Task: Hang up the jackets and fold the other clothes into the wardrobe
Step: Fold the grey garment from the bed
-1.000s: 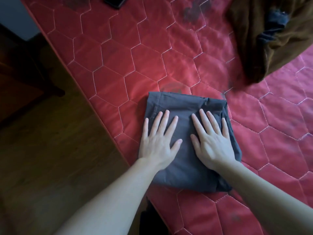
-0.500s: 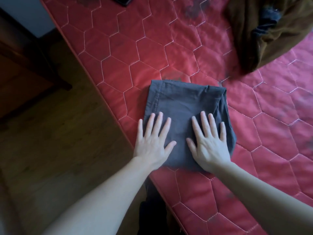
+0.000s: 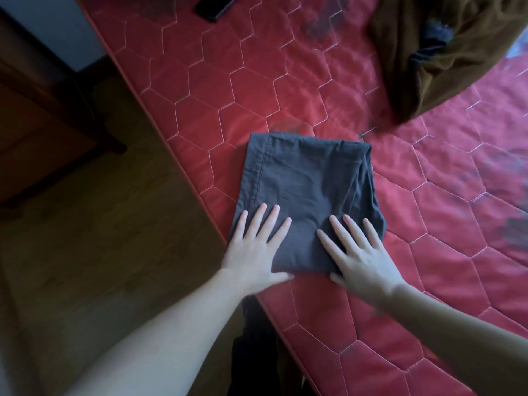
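Folding of the grey garment (image 3: 308,190) looks all but finished. It lies as a compact, roughly square packet on the red quilted bed (image 3: 228,90), close to the bed's near edge, with a seamed hem along its left side and several layers showing at its right. The left hand (image 3: 251,252) and the right hand (image 3: 363,258) both lie flat on the packet's near end, fingers straight and spread. Neither has a grip on anything; the open palms only press the cloth, the left at the near left corner with its heel off the fabric, the right at the near right corner. My reading is that this is a last smoothing of the fold, just ahead of picking the packet up.

What is left seems the larger share. The packet is not yet in the wardrobe, which I cannot pick out here. Dark wooden furniture (image 3: 43,115) stands on the wooden floor (image 3: 100,252) to the left, but what it is cannot be told. Well apart from the packet, at the far right of the bed, a brown garment (image 3: 457,67) lies in a loose heap with a darker bluish piece (image 3: 434,35) tucked in it, neither folded nor hung. Whether the brown one is a jacket is unclear. A flat black object (image 3: 214,7) lies near the bed's far side.
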A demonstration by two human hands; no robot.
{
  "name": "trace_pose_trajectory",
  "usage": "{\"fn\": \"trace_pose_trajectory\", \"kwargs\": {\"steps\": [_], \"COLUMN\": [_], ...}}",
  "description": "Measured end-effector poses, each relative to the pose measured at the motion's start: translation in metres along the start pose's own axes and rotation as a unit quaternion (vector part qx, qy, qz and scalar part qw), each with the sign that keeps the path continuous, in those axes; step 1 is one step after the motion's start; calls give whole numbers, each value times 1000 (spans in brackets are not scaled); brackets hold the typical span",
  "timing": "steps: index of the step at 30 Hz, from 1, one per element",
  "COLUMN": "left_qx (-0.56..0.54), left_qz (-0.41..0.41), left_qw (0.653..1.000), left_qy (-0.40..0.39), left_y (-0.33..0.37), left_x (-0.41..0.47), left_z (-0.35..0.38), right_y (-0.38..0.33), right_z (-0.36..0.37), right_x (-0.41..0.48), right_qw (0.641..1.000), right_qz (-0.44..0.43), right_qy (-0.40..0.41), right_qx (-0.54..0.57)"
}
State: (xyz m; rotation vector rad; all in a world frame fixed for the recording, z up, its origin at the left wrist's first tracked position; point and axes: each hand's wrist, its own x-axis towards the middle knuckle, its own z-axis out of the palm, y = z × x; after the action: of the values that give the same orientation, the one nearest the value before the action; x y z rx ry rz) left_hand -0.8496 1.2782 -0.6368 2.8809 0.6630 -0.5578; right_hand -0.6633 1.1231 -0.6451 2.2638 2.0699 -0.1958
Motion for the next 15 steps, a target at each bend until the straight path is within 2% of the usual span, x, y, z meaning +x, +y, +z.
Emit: {"fn": "trace_pose_trajectory", "kwargs": {"steps": [4, 6, 8, 10, 11, 13, 15], "left_qx": [-41, -74, -113, -186, -223, -290, -362], "left_qz": [-40, -38, -49, -90, -122, -170, -192], "left_qw": [998, 996, 989, 975, 965, 939, 908], "left_qy": [-15, 16, 77, 77, 66, 72, 89], "left_y": [23, 31, 29, 24, 20, 15, 12], "left_x": [5, 11, 15, 16, 14, 12, 9], "left_z": [-14, -20, -29, -53, -67, -101, -136], "right_y": [-1, -1, 2, 8, 11, 15, 17], "right_z": [-11, -31, -56, -78, -90, -115, -140], "right_x": [15, 24, 35, 43, 46, 51, 55], "right_qw": [998, 989, 985, 984, 981, 959, 901], "right_qz": [28, 61, 82, 87, 95, 145, 254], "right_qy": [3, 18, 8, 10, 42, 139, 188], "right_qx": [65, 132, 152, 157, 165, 200, 297]}}
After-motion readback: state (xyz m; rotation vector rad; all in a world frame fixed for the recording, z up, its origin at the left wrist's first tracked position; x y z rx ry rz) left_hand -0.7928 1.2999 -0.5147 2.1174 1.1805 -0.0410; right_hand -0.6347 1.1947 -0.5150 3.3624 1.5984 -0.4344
